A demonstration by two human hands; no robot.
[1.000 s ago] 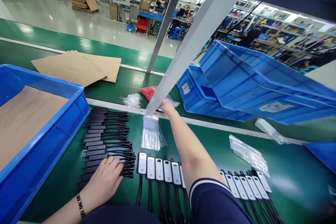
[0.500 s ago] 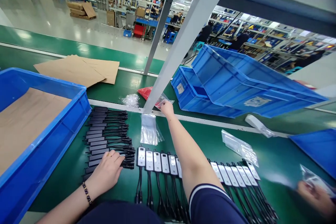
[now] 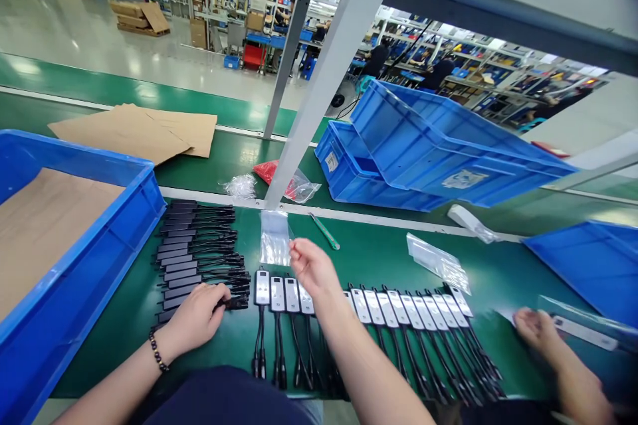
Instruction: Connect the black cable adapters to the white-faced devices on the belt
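My left hand (image 3: 194, 319) rests on the near end of a stack of black adapters with cables (image 3: 199, 246), its fingers curled round the nearest one. My right hand (image 3: 312, 269) hovers above a row of white adapters with black cables (image 3: 379, 309). Its thumb and fingers are pinched together right next to the edge of a clear plastic bag (image 3: 274, 239) lying on the green mat. I cannot make out what the pinch holds. A red packet in a clear bag (image 3: 294, 182) lies beyond the grey post (image 3: 319, 86).
A large blue crate (image 3: 100, 252) lined with cardboard stands at the left. Stacked blue crates (image 3: 413, 153) lean at the back right, another blue crate (image 3: 588, 265) at the right. A green pen-like tool (image 3: 323, 231) and clear bags (image 3: 438, 262) lie on the mat. Another person's hand (image 3: 535, 329) holds a bagged white piece.
My right hand has drawn back from the red packet behind the post to just above the white adapters, beside the clear bag. Another person's hand has come in at the lower right.
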